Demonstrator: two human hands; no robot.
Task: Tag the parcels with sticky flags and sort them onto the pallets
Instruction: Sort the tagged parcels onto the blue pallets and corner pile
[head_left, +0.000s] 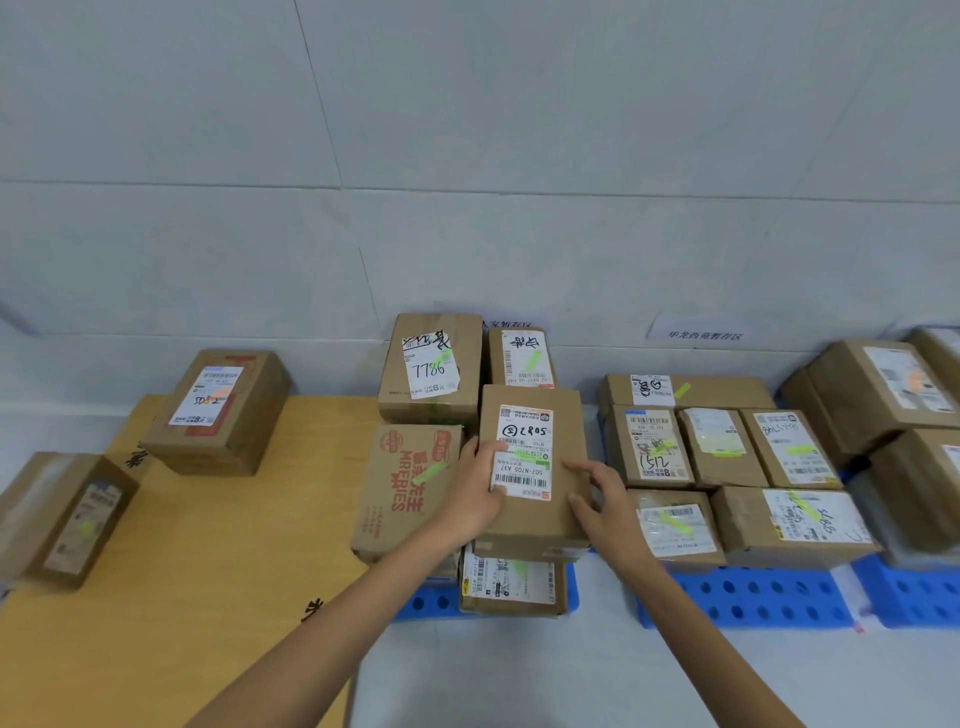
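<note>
Progress looks well past halfway. Between the two sets of fingers lies one parcel (532, 519), already carrying a green flag (527, 461) across its label and sitting atop a stack on the middle pallet (570, 592). The left hand (475, 491) clasps its left edge, thumb over the label. The right hand (605, 501) rests loose and spread against the right edge, gripping nothing. Just left of the left fingers a red-printed box (405, 499) shows its own green flag, and beyond the fingertips two back boxes (431, 358) are flagged too. Right of the right fingers, the next pallet (753, 597) holds a block of boxes, those I can read flagged green. Well left of the left hand, two boxes sit on a sheet (208, 571), flagged in other colours. No untagged parcel shows, so what remains is probably releasing this one and fetching any out of view.
</note>
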